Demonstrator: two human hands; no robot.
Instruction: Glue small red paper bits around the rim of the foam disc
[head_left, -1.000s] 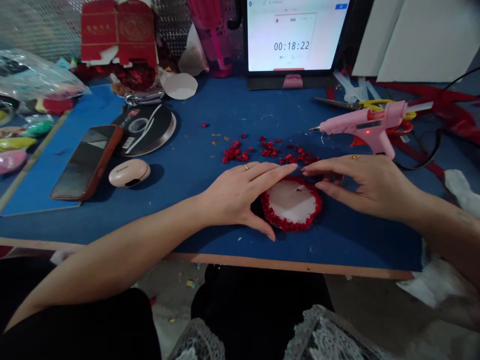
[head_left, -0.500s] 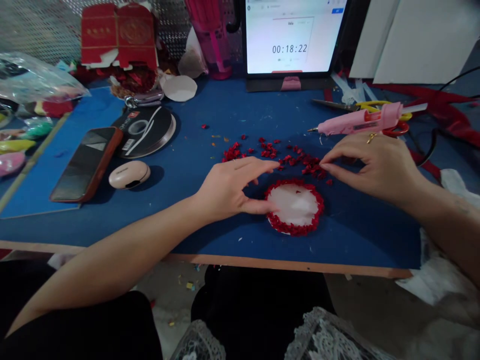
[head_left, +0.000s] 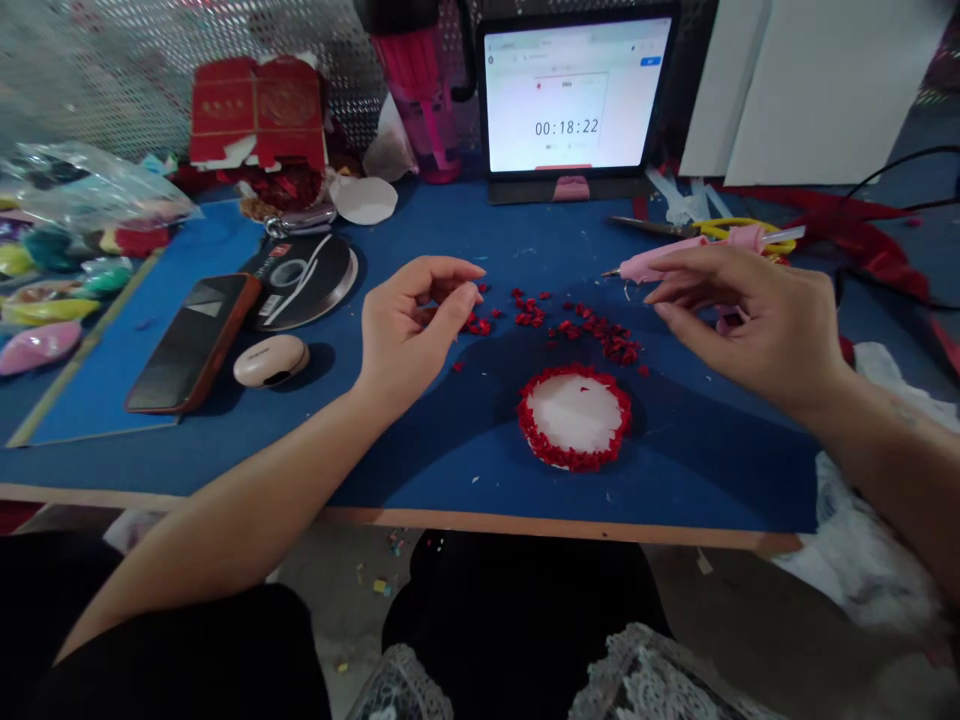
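Note:
My left hand (head_left: 414, 325) is raised over the left end of the scattered red bits (head_left: 531, 308), its fingers curled and the thumb close to the index tip; I see nothing between them. To the right, my right hand (head_left: 757, 310) hovers with fingers loosely bent and thumb apart. It is in front of a pink glue gun (head_left: 660, 262) and partly hides it, without a visible grip on it. Between and below both hands, a white disc (head_left: 574, 415) lies flat on the blue table, its rim ringed with small red pieces. Neither hand touches the disc.
A tablet (head_left: 574, 100) showing a timer stands at the back beside a pink tumbler (head_left: 424, 110). Leftward lie a ribbon spool (head_left: 300, 285), a phone (head_left: 193, 345) and a pale earbud case (head_left: 271, 360). Scissors (head_left: 652, 227) rest behind the glue gun.
My left hand has lifted off the disc and moved up and left. My right hand has drawn away from the red bits, its thumb and fingertips parting. The view has shifted slightly.

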